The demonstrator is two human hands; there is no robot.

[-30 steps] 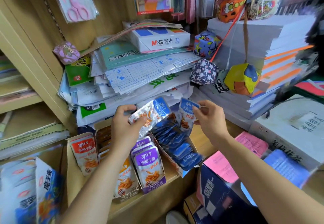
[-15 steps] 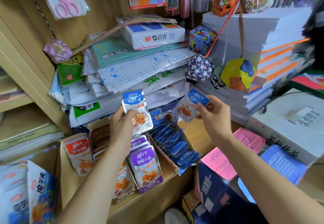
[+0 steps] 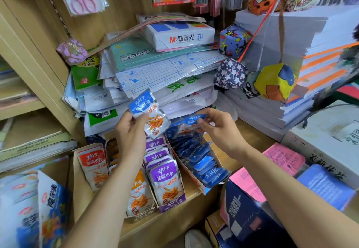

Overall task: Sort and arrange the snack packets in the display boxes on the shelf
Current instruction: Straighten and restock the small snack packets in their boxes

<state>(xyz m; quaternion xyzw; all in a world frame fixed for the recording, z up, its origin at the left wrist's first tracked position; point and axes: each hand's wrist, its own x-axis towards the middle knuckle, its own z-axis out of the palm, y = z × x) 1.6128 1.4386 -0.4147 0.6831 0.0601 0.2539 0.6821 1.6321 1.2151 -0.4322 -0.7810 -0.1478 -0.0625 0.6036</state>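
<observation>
**One blue in each fist, above purple box (image 3: 172, 205)**

Landmark: purple box, front-centre on wooden shelf (image 3: 192, 193), packed w/ upright purple pkts (image 3: 165, 179) in a row.

Directly above its back end: L hand (image 3: 130, 131), fingers curled, thumb pressed on front of a blue pkt (image 3: 148, 112). Held upright, slightly tilted, blue top uppermost. Silver bottom w/ orange print hanging just above rearmost purple pkt.

Up and right of purple box: R hand (image 3: 219, 129), pinching second blue pkt (image 3: 194, 120) betw. thumb and fingertips. Lying near flat, almost edge-on to camera, just over rear of row of blue pkts (image 3: 204, 164). Touching them or not: cannot tell.

Immediately right of purple box: that blue row, in own carton, angled away to the right, pkts leaning and overlapping.

Immediately left of purple box: orange pkts (image 3: 138, 193), partly hidden behind L forearm. Further left: red pkts (image 3: 93, 162), upright.

Behind and above purple box: heap of wrapped paper and folders, topped by M&G ream (image 3: 180, 34). Far right of it: pink paper stack (image 3: 283, 158).
</observation>
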